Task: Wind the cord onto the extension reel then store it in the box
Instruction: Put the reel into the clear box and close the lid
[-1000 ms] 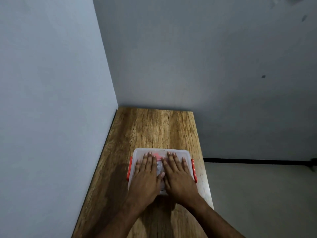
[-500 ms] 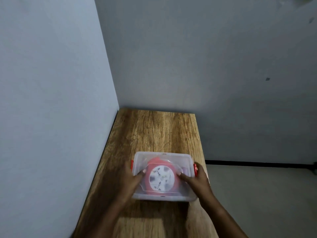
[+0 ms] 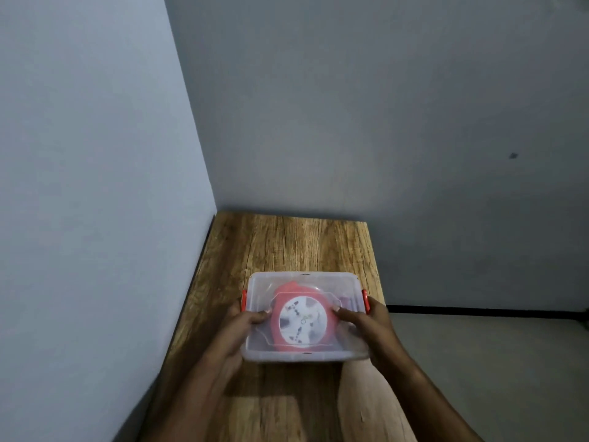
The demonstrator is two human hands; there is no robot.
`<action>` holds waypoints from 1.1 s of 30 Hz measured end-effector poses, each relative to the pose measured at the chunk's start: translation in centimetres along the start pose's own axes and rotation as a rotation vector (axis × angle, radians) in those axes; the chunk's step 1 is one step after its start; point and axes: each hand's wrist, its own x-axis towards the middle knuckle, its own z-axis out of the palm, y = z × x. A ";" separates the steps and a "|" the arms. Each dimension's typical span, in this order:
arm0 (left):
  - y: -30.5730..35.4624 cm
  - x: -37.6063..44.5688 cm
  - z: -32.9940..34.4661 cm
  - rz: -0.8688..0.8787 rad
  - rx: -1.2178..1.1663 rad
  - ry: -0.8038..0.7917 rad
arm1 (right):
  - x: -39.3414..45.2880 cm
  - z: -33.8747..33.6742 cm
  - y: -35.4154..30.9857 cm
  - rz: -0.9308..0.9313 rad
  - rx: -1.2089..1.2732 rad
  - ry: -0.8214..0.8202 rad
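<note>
Two grey walls meet in a corner, and one wooden desk (image 3: 287,244) is pushed into that corner, its right edge open to a grey floor (image 3: 494,362). On the near half of the desk is one clear plastic box (image 3: 264,288) with its translucent lid (image 3: 344,283) on and two red latches, one on each short side: the left latch (image 3: 243,300) and the right latch (image 3: 365,302). Inside the box, seen through the lid, lies one red extension reel (image 3: 304,318), flat, with its round white face turned up. The cord cannot be made out through the plastic.

Two bare hands hold the box, one at each short side, so the reel lies between them, under the lid. The left hand (image 3: 243,327) has a holding grip on the left side, with the thumb curled over the lid's top and the other fingers hidden under the edge. The right hand (image 3: 369,323) holds the right side the same way, just below the right latch.
</note>
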 end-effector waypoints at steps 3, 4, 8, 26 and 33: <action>3.8 3.1 0.9 0.011 0.001 -0.009 | 3.8 0.7 -2.4 -0.026 0.003 -0.001; 5.3 4.2 1.2 0.020 0.011 -0.006 | 5.2 0.9 -3.2 -0.039 0.008 0.001; 10.2 8.4 2.8 0.069 0.031 0.015 | 11.1 2.1 -5.7 -0.068 0.016 0.041; 14.9 19.3 4.0 0.169 0.303 0.151 | 22.7 4.0 -6.4 -0.136 -0.314 0.190; 12.2 17.5 5.6 1.103 1.558 0.349 | 18.4 7.5 -5.3 -0.712 -1.331 0.146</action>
